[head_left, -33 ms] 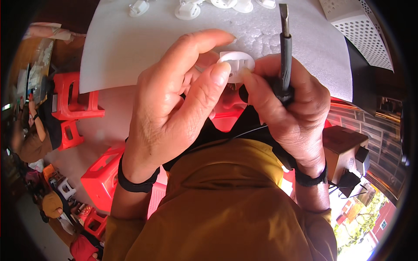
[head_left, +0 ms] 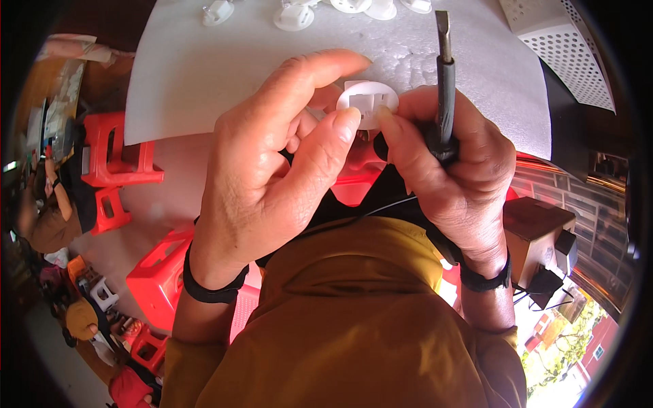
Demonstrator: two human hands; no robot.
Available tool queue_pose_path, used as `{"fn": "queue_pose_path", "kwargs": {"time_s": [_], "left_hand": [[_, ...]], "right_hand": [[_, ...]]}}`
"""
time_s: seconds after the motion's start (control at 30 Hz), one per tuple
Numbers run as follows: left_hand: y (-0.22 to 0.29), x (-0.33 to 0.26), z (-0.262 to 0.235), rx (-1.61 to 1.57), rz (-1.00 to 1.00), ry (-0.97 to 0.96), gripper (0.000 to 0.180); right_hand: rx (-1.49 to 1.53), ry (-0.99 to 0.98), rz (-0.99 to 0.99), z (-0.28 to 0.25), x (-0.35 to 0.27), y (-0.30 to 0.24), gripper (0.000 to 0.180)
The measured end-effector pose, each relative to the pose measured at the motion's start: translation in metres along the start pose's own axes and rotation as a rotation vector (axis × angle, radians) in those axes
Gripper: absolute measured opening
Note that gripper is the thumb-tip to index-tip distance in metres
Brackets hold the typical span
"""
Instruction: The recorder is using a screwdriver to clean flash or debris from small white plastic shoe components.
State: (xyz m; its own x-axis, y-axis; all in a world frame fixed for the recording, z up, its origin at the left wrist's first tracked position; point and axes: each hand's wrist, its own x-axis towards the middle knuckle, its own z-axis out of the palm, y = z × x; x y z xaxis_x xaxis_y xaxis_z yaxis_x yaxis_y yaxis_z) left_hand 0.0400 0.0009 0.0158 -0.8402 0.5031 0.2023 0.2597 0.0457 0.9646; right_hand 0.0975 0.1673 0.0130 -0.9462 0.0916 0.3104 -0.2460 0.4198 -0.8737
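A small round white plastic part (head_left: pixel 368 99), with a rectangular recess in its face, is held between both hands above the near edge of the table. My left hand (head_left: pixel 272 149) pinches its left side with the thumb in front; the index finger arches out above. My right hand (head_left: pixel 456 149) grips the part's right edge between thumb and index finger. Tucked in that same right hand is a flat-tipped screwdriver (head_left: pixel 445 88) with a dark sleeved shaft, its blade pointing up and away. Most of its handle is hidden by the fingers.
Several similar white parts (head_left: pixel 294 17) lie at the far side of the white foam sheet (head_left: pixel 183 88). A perforated white box (head_left: pixel 558 41) stands far right. Red stools (head_left: pixel 163 272) are on the left, a cardboard box (head_left: pixel 537 224) on the right. Other people (head_left: pixel 54 217) sit at left.
The white part has turned slightly, so more of its recessed face shows. My left thumb has slid a little down its edge, and the screwdriver has dipped slightly.
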Motion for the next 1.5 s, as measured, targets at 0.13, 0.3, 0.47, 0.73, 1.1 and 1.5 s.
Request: {"fn": "queue_pose_path", "kwargs": {"time_s": [0.13, 0.3, 0.47, 0.73, 1.1, 1.5], "left_hand": [[0.006, -0.002, -0.002, 0.116, -0.012, -0.074, 0.033], [0.005, 0.001, 0.0, 0.209, 0.034, -0.078, 0.031], [0.0, -0.001, 0.002, 0.221, 0.115, -0.037, 0.033], [-0.001, 0.0, 0.004, 0.204, 0.076, -0.054, 0.034], [-0.01, -0.003, 0.003, 0.237, 0.153, -0.047, 0.034], [-0.009, 0.001, 0.004, 0.128, 0.071, -0.054, 0.027]], "right_hand": [[-0.162, 0.038, -0.203, 0.002, 0.0, 0.004, 0.014], [-0.292, 0.06, -0.325, 0.001, 0.001, 0.002, 0.019], [-0.31, 0.068, -0.366, 0.001, -0.002, 0.006, 0.025], [-0.342, 0.053, -0.367, 0.0, -0.003, 0.004, 0.023], [-0.335, 0.037, -0.331, 0.003, -0.003, 0.002, 0.019], [-0.337, 0.047, -0.361, 0.005, -0.001, 0.005, 0.017]]}}
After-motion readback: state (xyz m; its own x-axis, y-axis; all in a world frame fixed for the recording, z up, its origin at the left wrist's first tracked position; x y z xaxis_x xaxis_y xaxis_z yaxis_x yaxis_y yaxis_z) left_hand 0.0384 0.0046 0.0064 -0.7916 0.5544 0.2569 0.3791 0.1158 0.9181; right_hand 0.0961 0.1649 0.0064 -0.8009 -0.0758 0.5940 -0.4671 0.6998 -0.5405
